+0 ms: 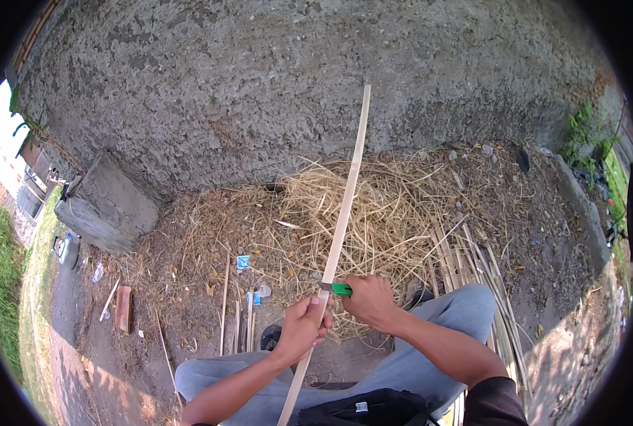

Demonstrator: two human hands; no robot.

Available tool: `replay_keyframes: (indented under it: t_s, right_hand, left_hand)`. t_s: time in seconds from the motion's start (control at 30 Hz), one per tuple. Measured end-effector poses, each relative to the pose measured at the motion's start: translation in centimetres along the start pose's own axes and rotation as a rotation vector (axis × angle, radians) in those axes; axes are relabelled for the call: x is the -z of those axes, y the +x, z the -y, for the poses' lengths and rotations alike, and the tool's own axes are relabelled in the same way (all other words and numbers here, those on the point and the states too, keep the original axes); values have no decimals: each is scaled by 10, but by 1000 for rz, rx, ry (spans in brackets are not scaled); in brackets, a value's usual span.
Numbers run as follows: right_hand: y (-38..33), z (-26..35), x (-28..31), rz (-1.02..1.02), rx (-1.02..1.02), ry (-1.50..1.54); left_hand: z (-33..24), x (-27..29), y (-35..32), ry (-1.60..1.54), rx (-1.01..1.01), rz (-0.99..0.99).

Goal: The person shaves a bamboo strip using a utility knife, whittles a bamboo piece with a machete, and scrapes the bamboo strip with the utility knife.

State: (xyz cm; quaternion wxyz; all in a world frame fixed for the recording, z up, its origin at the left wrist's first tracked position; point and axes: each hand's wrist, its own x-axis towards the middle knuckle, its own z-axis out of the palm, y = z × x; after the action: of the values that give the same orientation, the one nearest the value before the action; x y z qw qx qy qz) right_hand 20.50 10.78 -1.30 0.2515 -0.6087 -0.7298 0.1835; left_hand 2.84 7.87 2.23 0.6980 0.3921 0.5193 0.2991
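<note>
Bamboo strip (341,220) is being gripped above the lap by the left hand (302,328), while a green-handled knife (336,288), clasped in the right hand (368,299), is being pressed against it; shavings (373,206) are already being piled ahead.

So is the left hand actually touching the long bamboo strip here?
Touching. In the head view the left hand is closed around the long bamboo strip, whose lower part runs through the fist and comes out below it.

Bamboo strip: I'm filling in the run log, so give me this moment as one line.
left hand: grips bamboo strip | right hand: holds green-handled knife against strip | shavings pile ahead | wall behind
</note>
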Motion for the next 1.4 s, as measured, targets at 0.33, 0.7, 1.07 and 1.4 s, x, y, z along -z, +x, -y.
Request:
replay_keyframes:
  t_s: [0.33, 0.7, 1.07, 1.4]
  right_hand:
    - [17, -1, 9, 34, -411, 1175]
    - [24, -10, 21, -150, -269, 1193]
    - [5, -5, 25, -95, -21, 391]
    - [-15, 17, -4, -53, 144, -52]
  left_hand:
    - [4, 1, 7, -64, -28, 50]
    - [21, 28, -14, 217, 30, 132]
    - [24, 10, -45, 129, 36, -16]
    - [27, 8, -36, 254, -186, -106]
